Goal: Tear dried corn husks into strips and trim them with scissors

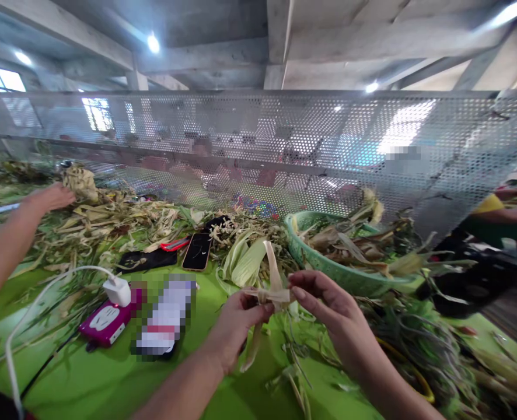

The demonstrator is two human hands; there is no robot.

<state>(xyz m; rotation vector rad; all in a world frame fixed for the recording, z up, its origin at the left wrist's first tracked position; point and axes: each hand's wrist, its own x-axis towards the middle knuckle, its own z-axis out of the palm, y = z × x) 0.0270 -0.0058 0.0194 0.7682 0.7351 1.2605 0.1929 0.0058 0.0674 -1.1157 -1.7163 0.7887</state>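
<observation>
Pale strips of corn husk (278,277), crossed and folded over one another, are held up between my two hands above the green table. My left hand (245,318) pinches the folded part between thumb and fingers, and one husk end hangs below it. With thumb and forefinger, my right hand (322,300) closes on the strip's right end. One strip stands upright from the crossing. Just behind lies a bundle of wider green-yellow corn husks (246,259).
A green basket (300,248) of dry husks stands at right. Left are a phone (166,318), a dark phone (197,252), red-handled scissors (174,245) and a purple power strip (105,324) with a white charger. A co-worker's hand (57,197) reaches into husks. A perforated metal screen (241,128) rises behind.
</observation>
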